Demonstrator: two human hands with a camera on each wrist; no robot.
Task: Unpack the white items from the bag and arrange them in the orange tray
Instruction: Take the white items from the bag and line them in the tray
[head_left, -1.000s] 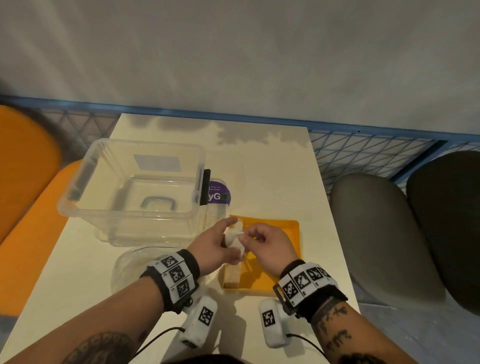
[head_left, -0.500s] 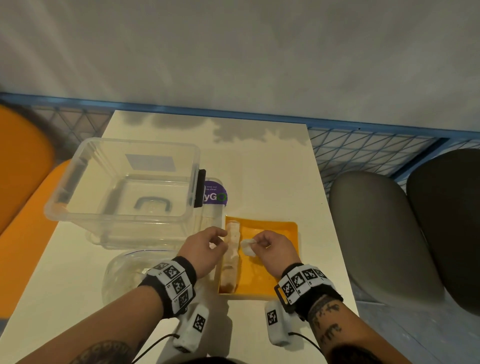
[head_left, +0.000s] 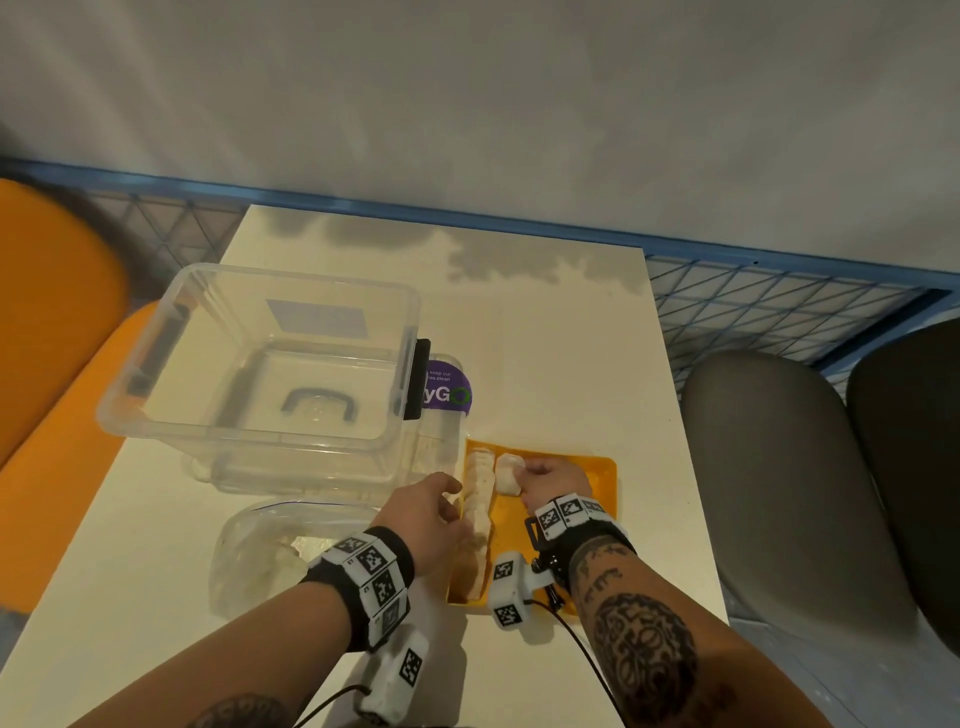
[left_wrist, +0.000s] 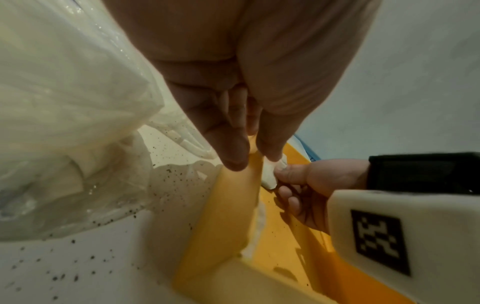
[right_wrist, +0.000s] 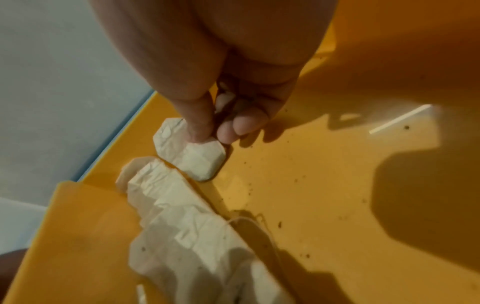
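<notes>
The orange tray (head_left: 602, 470) lies on the table near its front right. A row of white items (head_left: 478, 512) runs along the tray's left wall, also seen in the right wrist view (right_wrist: 182, 216). My right hand (head_left: 519, 475) pinches one white item (right_wrist: 193, 157) between thumb and fingers, and the item touches the tray floor at the far end, just right of the row. My left hand (head_left: 454, 501) hovers at the tray's left rim (left_wrist: 231, 205) with straight fingers (left_wrist: 231, 156) that hold nothing. The clear plastic bag (head_left: 270, 551), with more white items inside, lies left of the tray.
A large clear plastic box (head_left: 260, 364) stands behind the bag, with a purple-labelled container (head_left: 448, 392) at its right side. Grey and dark chairs (head_left: 779, 467) stand beyond the table's right edge. An orange seat (head_left: 52, 415) is on the left.
Both hands held the white item above the tray a second ago. My left hand let go and dropped to the tray's left rim. My right hand carried the item down beside the row.
</notes>
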